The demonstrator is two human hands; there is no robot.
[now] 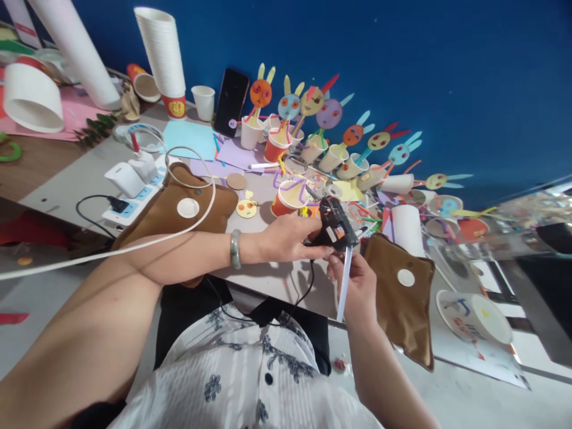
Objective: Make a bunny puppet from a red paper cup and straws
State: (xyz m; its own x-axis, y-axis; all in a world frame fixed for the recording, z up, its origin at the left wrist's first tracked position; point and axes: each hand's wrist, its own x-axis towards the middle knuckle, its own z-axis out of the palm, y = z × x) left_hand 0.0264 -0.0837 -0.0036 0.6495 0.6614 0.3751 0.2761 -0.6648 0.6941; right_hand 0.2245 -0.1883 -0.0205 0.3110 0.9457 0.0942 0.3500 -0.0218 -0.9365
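A black glue gun (336, 223) with a pale glue stick (344, 285) out of its rear is at the middle of the head view. My left hand (292, 238) is closed round the gun's handle side. Just below the gun, my right hand (357, 280) has its fingers bent near the glue stick's upper end; what they hold, if anything, is hidden. Beyond my left hand is a red and white paper cup (289, 198) with purple and yellow pipe cleaners. A yellow paper face (246, 207) lies left of that cup.
Cups with paper rabbit faces (261, 93) line the blue wall. Brown cushions (395, 298) lie on both sides. At the left are a power strip (134, 199) with a looping white cable (213, 196) over my left arm, stacked cups (163, 56) and a phone (231, 101).
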